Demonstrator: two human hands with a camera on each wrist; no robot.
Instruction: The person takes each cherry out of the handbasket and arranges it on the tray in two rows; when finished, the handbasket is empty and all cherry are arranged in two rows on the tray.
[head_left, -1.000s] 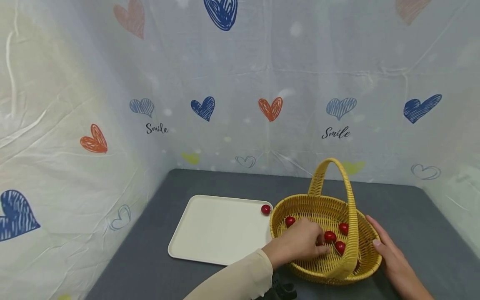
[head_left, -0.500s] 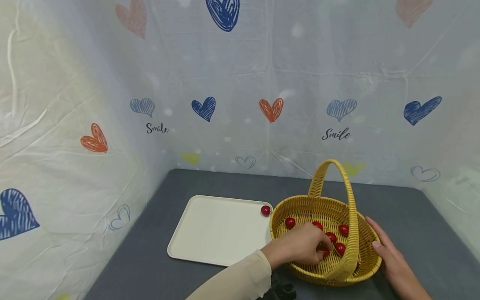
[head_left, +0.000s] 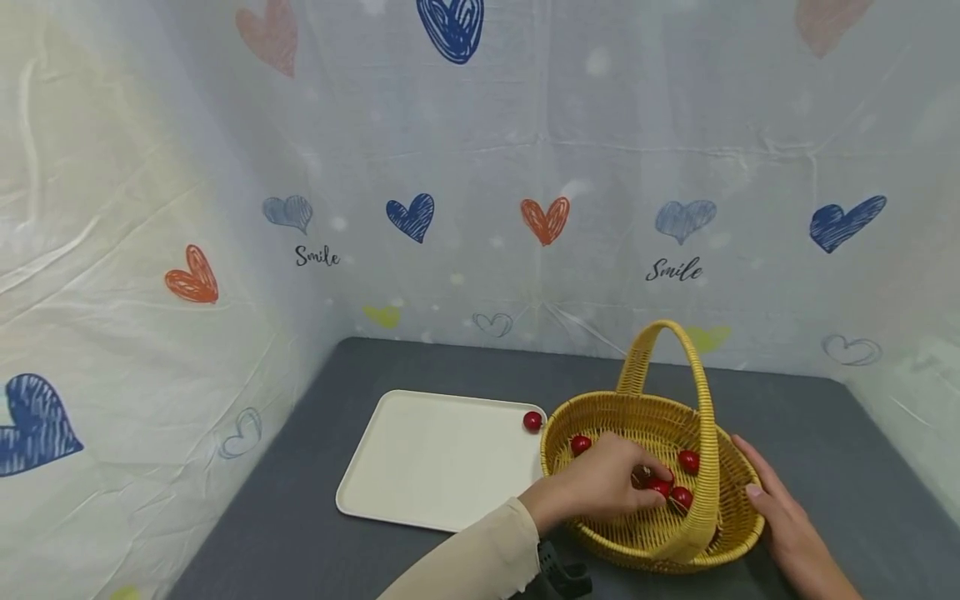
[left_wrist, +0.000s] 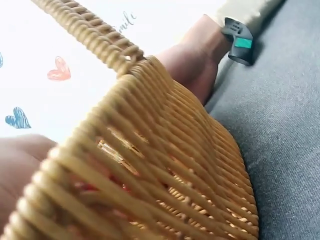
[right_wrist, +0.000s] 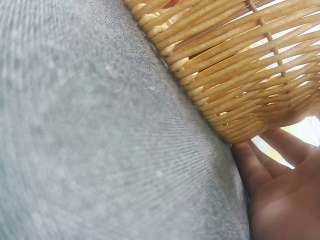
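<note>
In the head view, a yellow wicker basket with a tall arched handle stands at the right of the table. My left hand reaches inside, its thumb and index finger pinching a small glossy red fruit. Close around it lie other red fruits, one near the handle and one by the left wall. My right hand rests against the basket's outer right side, thumb by the rim; the right wrist view shows its extended fingers touching the wicker.
Left of the basket lies a cream rectangular tray, a red fruit on its far right corner. The dark grey tabletop ends at a pale curtain printed with hearts. A black wrist device shows below my left cuff.
My left fingers have shifted slightly among the fruits, and the thumb and index finger now close on one. The basket, tray and right hand stay in place.
</note>
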